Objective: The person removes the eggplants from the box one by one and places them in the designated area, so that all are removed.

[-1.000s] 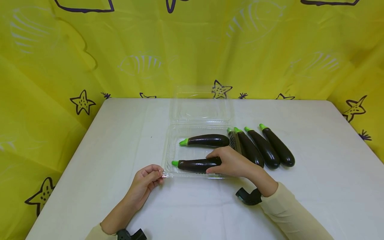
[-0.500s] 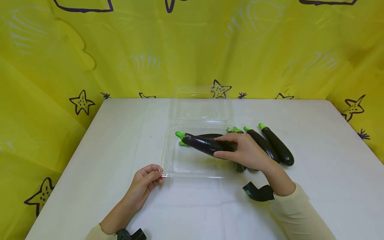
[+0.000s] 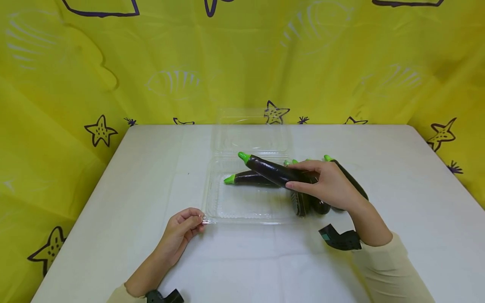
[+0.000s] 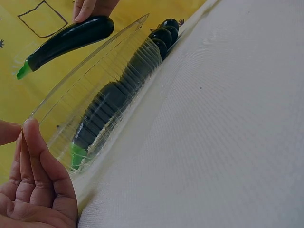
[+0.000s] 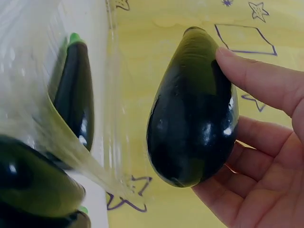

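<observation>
My left hand (image 3: 182,231) pinches the near left corner of a clear plastic clamshell container (image 3: 242,206). A dark eggplant with a green stem end (image 3: 254,178) lies inside, toward the back. In my right hand (image 3: 333,185) is another eggplant (image 3: 269,170), gripped round its thick end between thumb and fingers. It is raised over the container's right side, its stem end pointing left and away. The left wrist view shows this held eggplant (image 4: 71,42) well above the container's rim. Seen from the right wrist, the held eggplant (image 5: 190,118) has its rounded end toward the camera.
Several more eggplants lie by the container's right wall, partly hidden by my right hand; the outermost eggplant (image 3: 352,181) slants outward. The container's lid (image 3: 251,136) stands open at the back. A white table (image 3: 132,181) meets a yellow patterned curtain (image 3: 242,63) behind.
My right hand has lifted the near eggplant out of the container's front and carried it up, back and to the right. My left hand has stayed on the corner.
</observation>
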